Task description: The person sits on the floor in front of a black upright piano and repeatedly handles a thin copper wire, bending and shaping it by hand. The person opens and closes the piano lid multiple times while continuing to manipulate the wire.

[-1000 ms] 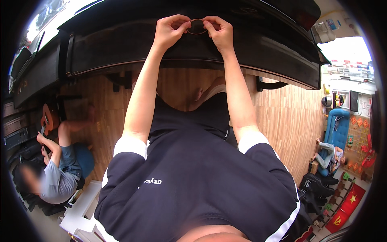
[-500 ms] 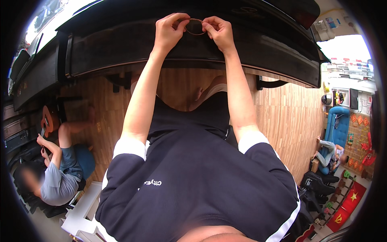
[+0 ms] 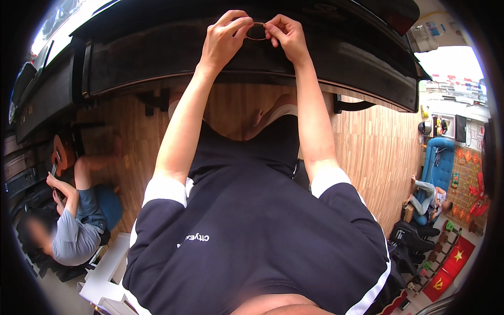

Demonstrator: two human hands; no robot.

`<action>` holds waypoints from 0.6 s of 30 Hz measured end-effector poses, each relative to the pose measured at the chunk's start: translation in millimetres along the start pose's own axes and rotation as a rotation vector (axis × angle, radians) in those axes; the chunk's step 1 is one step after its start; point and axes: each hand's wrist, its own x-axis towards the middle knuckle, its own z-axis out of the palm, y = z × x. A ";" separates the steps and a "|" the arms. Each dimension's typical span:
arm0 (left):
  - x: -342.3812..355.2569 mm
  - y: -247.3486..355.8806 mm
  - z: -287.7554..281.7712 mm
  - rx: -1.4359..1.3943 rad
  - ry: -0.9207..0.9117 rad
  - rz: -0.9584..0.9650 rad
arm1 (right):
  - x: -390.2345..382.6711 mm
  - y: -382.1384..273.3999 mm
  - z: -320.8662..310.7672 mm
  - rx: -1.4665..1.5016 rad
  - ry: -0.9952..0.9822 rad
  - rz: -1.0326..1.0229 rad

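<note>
Hoop (image 3: 256, 40) looks thin, light & prob. bendy, so we pinch opp. sides of its rim, L grip (image 3: 223, 43) & R grip (image 3: 290, 41) both closed on it.

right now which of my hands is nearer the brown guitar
Your left hand, at the left side of the thin ring; the guitar lies off to that side. Your right hand, at the ring's right side, is farther away.

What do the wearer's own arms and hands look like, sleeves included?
The left hand and right hand are ungloved, with no wristwear visible. The forearms are uncovered. The left sleeve and right sleeve are short and dark, with wide white cuffs.
</note>
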 end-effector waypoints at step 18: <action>5.5 -13.2 -9.2 -0.251 -0.134 -0.431 | 1.0 4.6 3.3 0.028 0.103 -0.041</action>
